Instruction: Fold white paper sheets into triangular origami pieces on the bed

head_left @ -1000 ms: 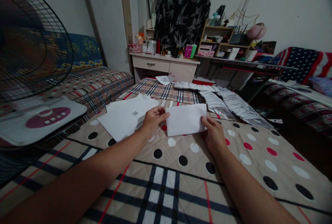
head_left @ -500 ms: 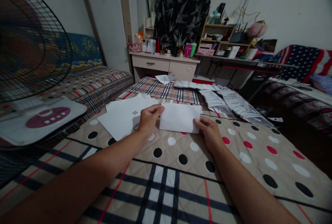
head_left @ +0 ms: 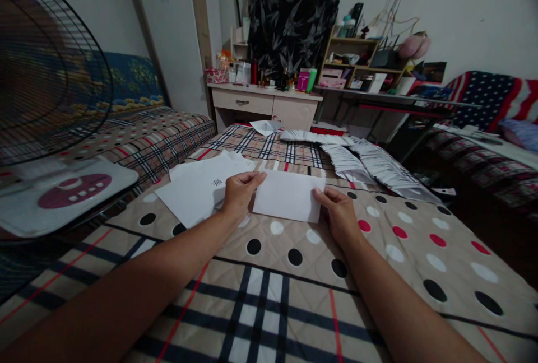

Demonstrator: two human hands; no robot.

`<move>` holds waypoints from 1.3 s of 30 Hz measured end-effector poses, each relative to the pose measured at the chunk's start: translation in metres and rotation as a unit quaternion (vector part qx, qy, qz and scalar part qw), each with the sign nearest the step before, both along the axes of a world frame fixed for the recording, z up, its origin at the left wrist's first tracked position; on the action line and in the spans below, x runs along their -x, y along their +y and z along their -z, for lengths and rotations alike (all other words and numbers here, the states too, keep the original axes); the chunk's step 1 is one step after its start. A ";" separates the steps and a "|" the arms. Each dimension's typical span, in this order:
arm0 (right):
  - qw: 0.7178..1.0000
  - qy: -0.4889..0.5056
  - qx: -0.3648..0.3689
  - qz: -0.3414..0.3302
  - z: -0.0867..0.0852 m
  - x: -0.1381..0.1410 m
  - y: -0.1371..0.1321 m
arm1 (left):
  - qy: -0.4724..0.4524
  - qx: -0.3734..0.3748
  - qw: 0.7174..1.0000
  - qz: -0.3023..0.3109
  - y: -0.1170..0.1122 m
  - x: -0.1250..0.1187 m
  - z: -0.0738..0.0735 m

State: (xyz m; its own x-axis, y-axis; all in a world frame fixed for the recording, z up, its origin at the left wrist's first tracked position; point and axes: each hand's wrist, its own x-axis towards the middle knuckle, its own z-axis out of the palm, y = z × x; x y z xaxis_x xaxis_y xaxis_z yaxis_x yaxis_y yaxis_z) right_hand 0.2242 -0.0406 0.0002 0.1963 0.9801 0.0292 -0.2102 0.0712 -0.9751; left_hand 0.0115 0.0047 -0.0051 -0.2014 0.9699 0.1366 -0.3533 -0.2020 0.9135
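Observation:
A white folded sheet of paper (head_left: 289, 196) is held between my two hands, just above the spotted quilt (head_left: 273, 248). My left hand (head_left: 240, 194) pinches its upper left corner, thumb on top. At the right edge my right hand (head_left: 337, 206) grips it between thumb and fingers. Left of my left hand lies a loose pile of white sheets (head_left: 191, 198), the top one bearing a small dark printed mark. Beyond my right hand, long rows of folded white papers (head_left: 378, 167) lie overlapped on the quilt.
A floor fan (head_left: 54, 71) with a white base stands close on the left. One separate white paper (head_left: 265, 127) lies at the quilt's far end. Behind it is a white dresser (head_left: 244, 101) crowded with small bottles and boxes. A desk with shelves (head_left: 353, 52) stands back right.
The folded paper's lower edge has swung slightly down and toward me, so its face lies flatter. Both hands keep their grip in nearly the same place.

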 end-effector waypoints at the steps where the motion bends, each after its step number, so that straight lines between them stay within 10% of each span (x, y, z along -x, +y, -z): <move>1: 1.000 0.003 0.002 -0.001 0.000 0.000 0.000 | -0.001 0.003 1.000 -0.001 0.000 0.000 0.000; 26: 0.985 -0.156 -0.009 0.069 0.005 0.003 -0.004 | 0.052 -0.008 0.998 -0.020 0.000 0.001 -0.002; 32: 0.866 -0.483 0.026 0.131 -0.003 0.002 -0.009 | 0.286 -0.059 0.956 -0.022 0.001 0.003 0.000; 39: 0.765 -0.629 0.083 0.113 -0.012 0.002 -0.010 | 0.548 -0.122 0.827 -0.025 0.002 -0.003 0.006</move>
State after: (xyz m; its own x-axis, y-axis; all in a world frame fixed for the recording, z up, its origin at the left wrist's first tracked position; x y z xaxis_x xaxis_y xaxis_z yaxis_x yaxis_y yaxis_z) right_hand 0.2222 -0.0504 0.0121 0.2805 0.9359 0.2132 0.9005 -0.1796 -0.3960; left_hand 0.0148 0.0066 -0.0113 0.1345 0.8809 0.4538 0.6750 -0.4167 0.6088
